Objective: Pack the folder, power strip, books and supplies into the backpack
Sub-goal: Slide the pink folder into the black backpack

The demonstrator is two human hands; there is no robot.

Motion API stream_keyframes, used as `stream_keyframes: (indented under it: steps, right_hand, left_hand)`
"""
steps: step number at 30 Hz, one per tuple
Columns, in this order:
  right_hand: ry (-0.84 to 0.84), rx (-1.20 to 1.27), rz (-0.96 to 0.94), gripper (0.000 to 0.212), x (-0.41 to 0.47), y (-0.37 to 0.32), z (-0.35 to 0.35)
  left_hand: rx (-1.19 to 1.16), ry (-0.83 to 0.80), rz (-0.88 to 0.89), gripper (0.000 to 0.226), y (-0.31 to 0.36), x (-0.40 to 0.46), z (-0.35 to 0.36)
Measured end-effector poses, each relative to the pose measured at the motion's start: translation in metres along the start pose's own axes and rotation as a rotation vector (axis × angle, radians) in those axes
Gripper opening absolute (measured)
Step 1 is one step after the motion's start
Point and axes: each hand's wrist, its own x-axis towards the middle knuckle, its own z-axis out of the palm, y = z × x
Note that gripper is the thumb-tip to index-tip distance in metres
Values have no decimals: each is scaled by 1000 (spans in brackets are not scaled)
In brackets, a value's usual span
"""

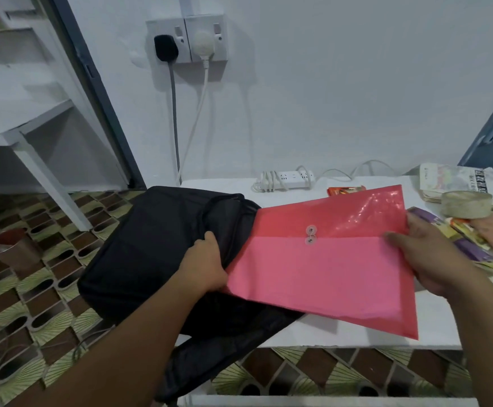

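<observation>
Folder (321, 259) first: I have the pink string-tie envelope lifted just above the white table (433, 324), its left edge reaching the mouth of the black backpack (157, 245). My right hand (433, 259) pinches the folder's right edge, thumb on top and the other fingers underneath. My left hand (207, 265) sits at the backpack's opening beside the folder's left corner, fingers curled over the fabric; I cannot tell whether it grips the bag's rim, the folder, or both.

My worry is the entry. The opening looks slack and only partly spread, so the folder's leading corner could snag on the zipper edge and buckle the thin plastic. The backpack also hangs over the table's left edge, and a firm push from the right might slide it off toward the patterned floor. Beyond the folder, the power strip (286, 180) has a cord that appears to run to the wall socket (202, 44), though I cannot trace it fully; packing it plugged would tug.

The backpack's interior is hidden in black. To the folder's right, the books and supplies (462, 218) are cut off by the frame, partly behind my hand, and too blurred to count.
</observation>
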Motion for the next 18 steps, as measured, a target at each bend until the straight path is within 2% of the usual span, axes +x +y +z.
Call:
stream_keyframes:
  steps: [2,7,13,18]
  right_hand:
    - [-1,6,5,38,3,-3,12]
    - [-42,22,-19,47,10,-14,49]
    - [-85,49,26,40,20,-27,80]
    - [-47,27,9,35,22,-52,60]
  left_hand:
    - [-57,63,15,42,0,-2,-3]
    - [-148,156,-3,44,-7,-9,-25]
    - [-256,271,1,45,-14,-24,-63]
    - [-119,188,39,51,-17,-37,-82]
